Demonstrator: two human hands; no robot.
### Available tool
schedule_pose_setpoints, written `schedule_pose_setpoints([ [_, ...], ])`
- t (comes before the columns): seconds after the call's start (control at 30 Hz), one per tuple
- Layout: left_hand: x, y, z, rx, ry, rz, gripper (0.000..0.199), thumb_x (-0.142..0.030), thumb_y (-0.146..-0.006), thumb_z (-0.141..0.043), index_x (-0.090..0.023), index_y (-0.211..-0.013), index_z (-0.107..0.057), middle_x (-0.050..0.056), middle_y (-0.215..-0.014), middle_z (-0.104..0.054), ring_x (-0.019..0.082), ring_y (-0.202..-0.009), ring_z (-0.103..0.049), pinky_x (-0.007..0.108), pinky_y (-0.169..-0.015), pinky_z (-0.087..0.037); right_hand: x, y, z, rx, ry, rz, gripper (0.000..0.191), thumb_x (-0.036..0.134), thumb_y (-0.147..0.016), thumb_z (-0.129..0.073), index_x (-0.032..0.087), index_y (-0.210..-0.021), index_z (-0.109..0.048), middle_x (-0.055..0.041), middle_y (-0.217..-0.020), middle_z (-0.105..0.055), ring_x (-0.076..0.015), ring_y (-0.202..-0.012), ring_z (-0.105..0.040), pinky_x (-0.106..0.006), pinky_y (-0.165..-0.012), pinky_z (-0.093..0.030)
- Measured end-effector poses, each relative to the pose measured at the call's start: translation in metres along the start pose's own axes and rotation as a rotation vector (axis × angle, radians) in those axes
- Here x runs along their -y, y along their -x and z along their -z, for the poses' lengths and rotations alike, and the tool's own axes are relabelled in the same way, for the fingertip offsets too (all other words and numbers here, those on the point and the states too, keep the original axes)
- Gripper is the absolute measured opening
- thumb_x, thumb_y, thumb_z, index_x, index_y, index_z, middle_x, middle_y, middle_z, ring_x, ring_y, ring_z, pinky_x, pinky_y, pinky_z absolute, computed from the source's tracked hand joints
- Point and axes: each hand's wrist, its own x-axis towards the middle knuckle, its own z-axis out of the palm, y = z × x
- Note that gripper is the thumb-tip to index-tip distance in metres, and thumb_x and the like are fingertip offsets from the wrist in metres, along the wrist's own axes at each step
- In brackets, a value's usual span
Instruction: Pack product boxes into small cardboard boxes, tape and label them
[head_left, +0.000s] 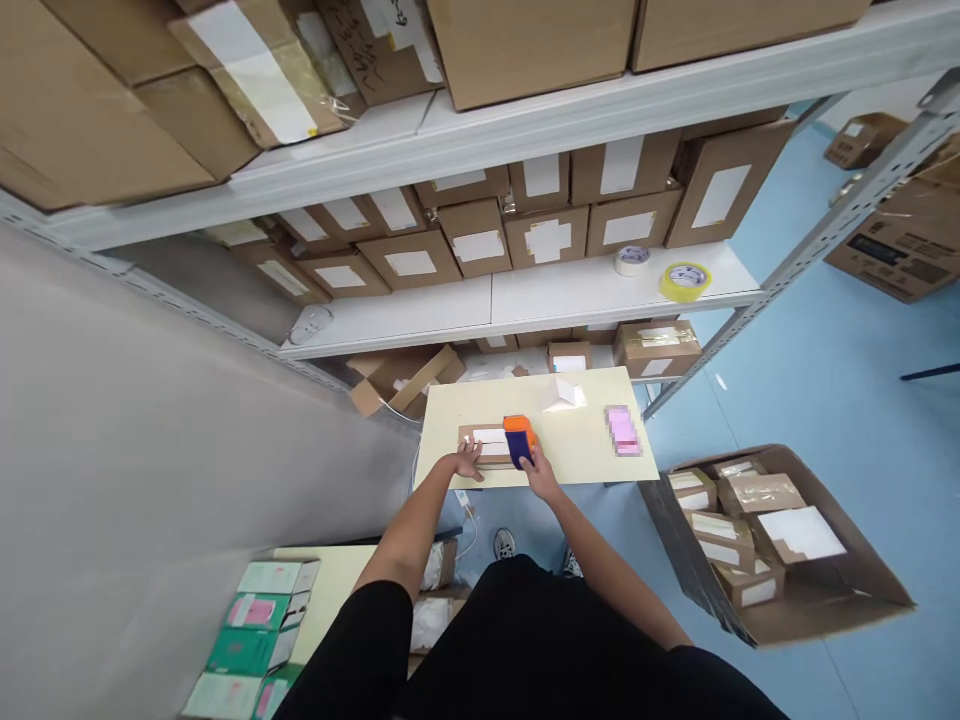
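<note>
On the pale yellow table lies a flat brown cardboard box with white labels on top. My left hand rests on the box's left end, fingers spread. An orange and dark blue handheld tool is in my right hand, over the right end of the box. Behind it sits a small folded white paper. Toward the table's right end lies a pink, pixelated item.
Shelves full of labelled boxes rise behind the table. They hold a yellow tape roll and a white roll. A large open carton with parcels stands right; green and white boxes lie lower left.
</note>
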Motion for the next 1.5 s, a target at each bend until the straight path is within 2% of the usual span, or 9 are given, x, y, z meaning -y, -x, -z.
schedule_pose_setpoints([
  [0.23, -0.003, -0.006, -0.012, -0.055, 0.028, 0.04, 0.148, -0.065, -0.056, -0.077, -0.004, -0.165, 0.002, 0.025, -0.167, 0.019, 0.046, -0.154, 0.02, 0.061, -0.125, -0.008, 0.045, -0.033, -0.018, 0.073, -0.083, -0.045, 0.036, 0.05, -0.084, -0.063, 0.024, -0.109, -0.063, -0.0039, -0.099, -0.071, -0.0249, -0.091, -0.065, -0.039, -0.087, -0.052],
  [0.43, -0.004, -0.002, -0.017, -0.106, 0.106, 0.003, 0.138, -0.057, -0.061, -0.078, -0.004, -0.165, -0.005, 0.025, -0.168, 0.014, 0.044, -0.155, 0.019, 0.06, -0.126, -0.005, 0.043, -0.033, -0.016, 0.093, 0.03, -0.08, 0.043, 0.063, -0.086, -0.062, 0.023, -0.103, -0.065, -0.0036, -0.094, -0.072, -0.0265, -0.092, -0.066, -0.039, -0.086, -0.051],
  [0.57, -0.003, 0.007, -0.021, -0.228, 0.293, -0.026, 0.126, -0.047, -0.062, -0.08, -0.007, -0.165, -0.018, 0.023, -0.17, 0.004, 0.042, -0.157, 0.013, 0.059, -0.126, -0.013, 0.042, -0.032, -0.006, 0.15, 0.049, -0.068, 0.044, 0.064, -0.086, -0.063, 0.023, -0.102, -0.064, -0.0042, -0.096, -0.072, -0.0264, -0.092, -0.065, -0.038, -0.085, -0.05],
  [0.73, 0.01, 0.02, -0.017, -0.408, 0.491, -0.052, 0.084, -0.04, -0.078, -0.071, -0.023, -0.156, -0.044, 0.016, -0.169, -0.029, 0.041, -0.157, -0.021, 0.065, -0.121, -0.025, 0.05, -0.029, 0.001, 0.197, 0.059, -0.058, 0.043, 0.063, -0.087, -0.064, 0.022, -0.099, -0.063, -0.0038, -0.094, -0.07, -0.0256, -0.092, -0.063, -0.037, -0.085, -0.05],
  [0.9, 0.011, 0.02, 0.006, -0.622, 0.729, -0.176, 0.054, -0.05, -0.098, -0.048, -0.022, -0.141, -0.064, 0.012, -0.144, -0.065, 0.029, -0.134, -0.06, 0.041, -0.113, -0.044, 0.057, -0.021, 0.0, 0.211, 0.091, -0.069, 0.041, 0.061, -0.089, -0.064, 0.022, -0.1, -0.064, -0.003, -0.094, -0.068, -0.0248, -0.093, -0.061, -0.037, -0.087, -0.048],
  [1.03, -0.002, 0.011, 0.024, -0.597, 1.026, -0.489, 0.053, -0.061, -0.092, -0.056, -0.02, -0.116, -0.079, 0.008, -0.12, -0.078, 0.026, -0.113, -0.071, 0.035, -0.101, -0.052, 0.061, -0.02, 0.001, 0.23, 0.113, -0.092, 0.042, 0.061, -0.089, -0.065, 0.022, -0.103, -0.064, -0.0028, -0.095, -0.067, -0.0237, -0.092, -0.06, -0.035, -0.085, -0.048],
  [1.1, -0.007, 0.006, 0.03, -0.551, 1.084, -0.568, 0.049, -0.061, -0.085, -0.065, -0.02, -0.105, -0.082, 0.007, -0.111, -0.081, 0.027, -0.106, -0.073, 0.035, -0.097, -0.053, 0.064, -0.021, 0.001, 0.24, 0.119, -0.112, 0.043, 0.062, -0.088, -0.066, 0.021, -0.103, -0.065, -0.0026, -0.094, -0.067, -0.023, -0.09, -0.06, -0.035, -0.083, -0.048],
  [1.3, -0.008, -0.002, 0.033, -0.573, 1.051, -0.525, 0.036, -0.05, -0.082, -0.066, -0.02, -0.089, -0.083, 0.005, -0.091, -0.082, 0.024, -0.087, -0.074, 0.033, -0.083, -0.055, 0.071, -0.023, -0.003, 0.236, 0.08, -0.128, 0.044, 0.06, -0.086, -0.07, 0.02, -0.105, -0.066, -0.0027, -0.095, -0.067, -0.0221, -0.09, -0.06, -0.035, -0.085, -0.049],
  [1.5, -0.003, 0.012, 0.036, -0.593, 1.057, -0.407, 0.024, -0.043, -0.08, -0.072, -0.022, -0.084, -0.082, 0.005, -0.09, -0.082, 0.022, -0.089, -0.075, 0.029, -0.08, -0.054, 0.082, -0.022, -0.011, 0.206, 0.15, -0.142, 0.044, 0.061, -0.085, -0.07, 0.02, -0.102, -0.068, -0.0018, -0.091, -0.069, -0.0215, -0.085, -0.061, -0.034, -0.081, -0.048],
])
